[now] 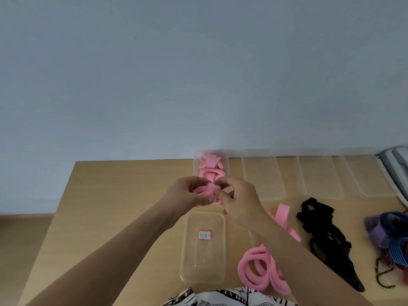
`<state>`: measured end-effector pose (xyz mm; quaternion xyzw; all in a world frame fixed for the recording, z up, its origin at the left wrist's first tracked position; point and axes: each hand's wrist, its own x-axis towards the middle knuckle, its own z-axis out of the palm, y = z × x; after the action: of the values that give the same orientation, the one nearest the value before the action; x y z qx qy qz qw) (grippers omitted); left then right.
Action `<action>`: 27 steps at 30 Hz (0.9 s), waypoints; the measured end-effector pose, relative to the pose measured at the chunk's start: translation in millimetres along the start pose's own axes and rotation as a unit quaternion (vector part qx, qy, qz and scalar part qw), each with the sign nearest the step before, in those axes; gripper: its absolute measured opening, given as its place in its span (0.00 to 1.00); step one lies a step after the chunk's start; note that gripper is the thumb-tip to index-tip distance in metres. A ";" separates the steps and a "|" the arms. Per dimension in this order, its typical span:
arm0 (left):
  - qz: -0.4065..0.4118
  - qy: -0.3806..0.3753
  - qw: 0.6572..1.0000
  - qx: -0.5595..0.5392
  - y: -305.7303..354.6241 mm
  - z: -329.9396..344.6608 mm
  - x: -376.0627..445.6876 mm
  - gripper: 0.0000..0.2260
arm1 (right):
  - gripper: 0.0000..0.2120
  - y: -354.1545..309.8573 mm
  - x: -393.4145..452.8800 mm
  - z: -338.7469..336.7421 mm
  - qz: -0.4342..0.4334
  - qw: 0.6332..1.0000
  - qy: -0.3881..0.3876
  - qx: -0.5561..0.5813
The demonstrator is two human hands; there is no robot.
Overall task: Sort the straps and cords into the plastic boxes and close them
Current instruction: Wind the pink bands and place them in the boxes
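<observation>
A light wooden table (123, 208) fills the lower half of the view, set against a plain grey-blue wall. Along its far edge lie three clear lids or shallow boxes (262, 175); which they are is hard to tell, since the plastic nearly vanishes against the wood. A clear plastic box (204, 266) with a red-edged label on its bottom sits closest to the person, holding nothing. Beyond it a second clear box (225, 160) already holds folded pink straps.

To the right, well apart from the boxes, lie a heap of black straps (326, 241), coils of pink cord (258, 270), a flat pink band (283, 214), and at the table's edge a bundle of blue and purple straps (395, 237).

Both hands meet above the gap between the two boxes. The left hand (186, 192) curls its fingers round a loop of pink strap (205, 192), and the right hand (239, 198) pinches the same strap from the other side, seemingly folding or gathering it.

The strap looks light, soft and floppy, likely to spring open if let go, so it is best held at the gathered middle and pressed down into the far box. The pink cord looks rounder and springier; gripping across all its coils at once should keep them together.
</observation>
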<state>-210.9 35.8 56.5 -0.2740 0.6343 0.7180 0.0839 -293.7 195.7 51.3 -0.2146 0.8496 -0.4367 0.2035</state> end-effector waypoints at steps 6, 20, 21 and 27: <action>-0.054 0.001 0.996 -0.075 3.0 -3.0 4.3 0.13 | 0.10 -4.5 -2.4 -1.8 0.005 0.999 0.018 0.051; -0.212 0.076 0.951 -0.210 14.4 2.3 12.2 0.10 | 0.25 3.4 -14.5 13.3 -0.306 0.864 0.129 -0.378; -0.220 0.072 0.949 -0.215 15.2 2.9 12.0 0.10 | 0.26 2.5 -13.8 14.1 -0.304 0.862 0.124 -0.386; -0.247 0.020 0.946 -0.210 11.6 4.3 13.3 0.13 | 0.22 2.2 -6.5 13.1 -0.309 0.880 0.095 -0.349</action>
<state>-228.6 34.8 60.1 -0.4474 0.3833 0.7862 0.1865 -281.7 191.7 43.5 -0.4805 0.8530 -0.1706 -0.1115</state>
